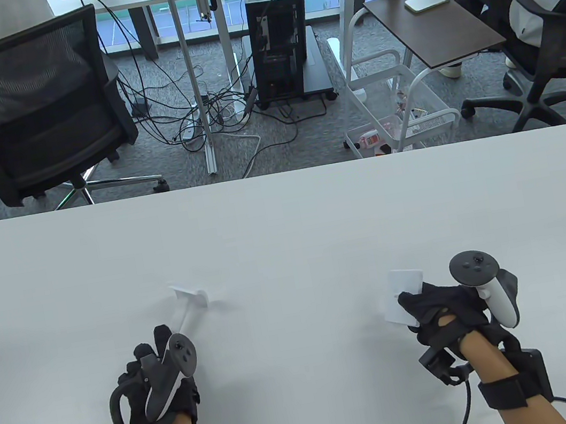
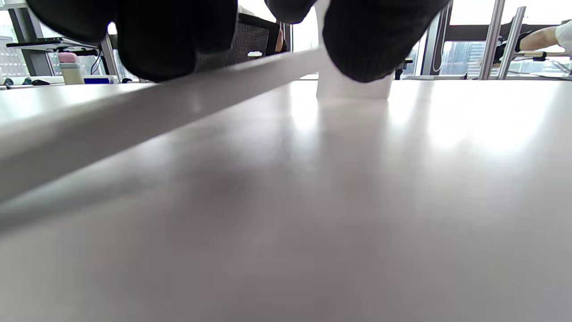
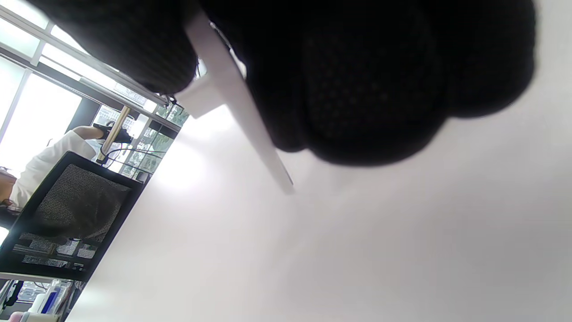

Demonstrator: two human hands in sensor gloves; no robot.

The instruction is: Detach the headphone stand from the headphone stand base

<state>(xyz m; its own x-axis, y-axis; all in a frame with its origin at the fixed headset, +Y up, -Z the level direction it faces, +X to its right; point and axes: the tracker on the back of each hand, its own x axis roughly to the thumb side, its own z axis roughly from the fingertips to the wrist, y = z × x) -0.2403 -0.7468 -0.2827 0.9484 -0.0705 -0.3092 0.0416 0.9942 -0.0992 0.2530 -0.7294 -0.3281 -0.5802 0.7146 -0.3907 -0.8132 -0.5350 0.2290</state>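
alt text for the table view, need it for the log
On a white table, the left hand holds the white headphone stand lying flat, while the right hand holds the separate white base plate. Office chairs, cables and a cart stand behind.

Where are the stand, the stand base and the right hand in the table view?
headphone stand (image 1: 190, 298), table view, on its flat top end.
headphone stand base (image 1: 404, 293), table view, on the bare white plate.
right hand (image 1: 440, 311), table view, on the gloved back.

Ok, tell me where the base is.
In the table view the base is on the table's right side, held at its near edge by the right hand, well apart from the stand on the left.
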